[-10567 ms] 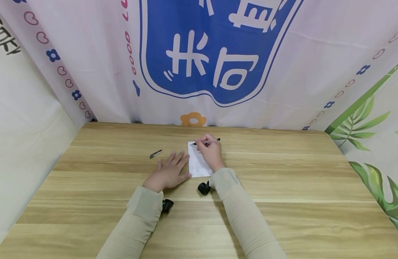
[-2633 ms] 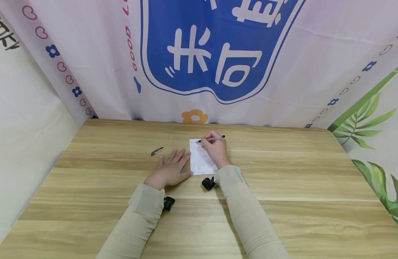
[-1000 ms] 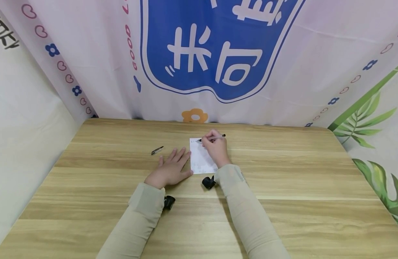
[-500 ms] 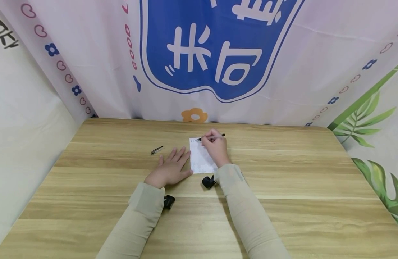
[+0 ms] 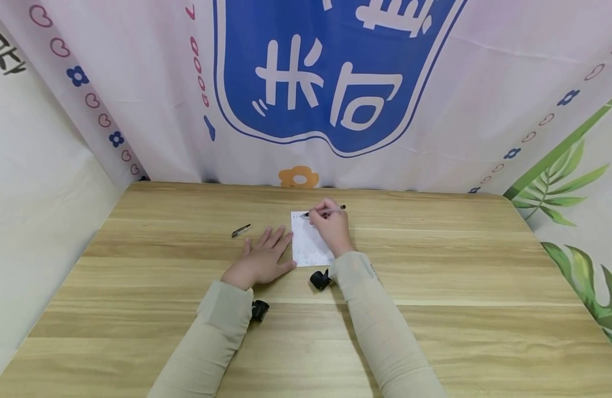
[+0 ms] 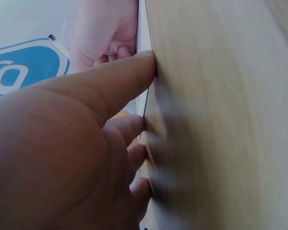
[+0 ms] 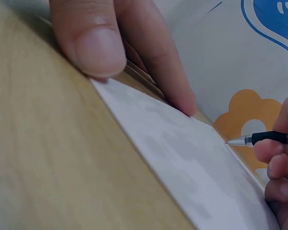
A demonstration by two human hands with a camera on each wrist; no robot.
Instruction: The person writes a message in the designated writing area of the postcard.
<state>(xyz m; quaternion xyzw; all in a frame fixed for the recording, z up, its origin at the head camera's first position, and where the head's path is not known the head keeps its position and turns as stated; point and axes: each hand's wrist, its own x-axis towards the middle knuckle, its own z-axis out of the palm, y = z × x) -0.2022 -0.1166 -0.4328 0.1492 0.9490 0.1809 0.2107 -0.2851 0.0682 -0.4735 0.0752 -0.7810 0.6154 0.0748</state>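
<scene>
A small white sheet of paper (image 5: pixel 308 243) lies on the wooden table, with a few small marks along its top left. My right hand (image 5: pixel 331 225) pinches a pen (image 5: pixel 330 210) between thumb and fingers. In the right wrist view the tip of the pen (image 7: pixel 240 140) is right at the paper (image 7: pixel 182 153), near its far edge. My left hand (image 5: pixel 261 260) lies flat with spread fingers at the paper's left edge. Its thumb (image 7: pixel 98 52) touches the near left corner, and another fingertip is at the left edge farther up.
A pen cap (image 5: pixel 241 230) with a clip lies beyond my left hand on the table (image 5: pixel 435 287). Black wrist cameras (image 5: pixel 319 279) sit at both sleeves. A printed curtain (image 5: pixel 161 110) hangs behind the table's far edge.
Since the oldest frame, the right hand and pen have shifted slightly right along the paper's top, and small marks have appeared there. The left hand stays at the paper's edge.
</scene>
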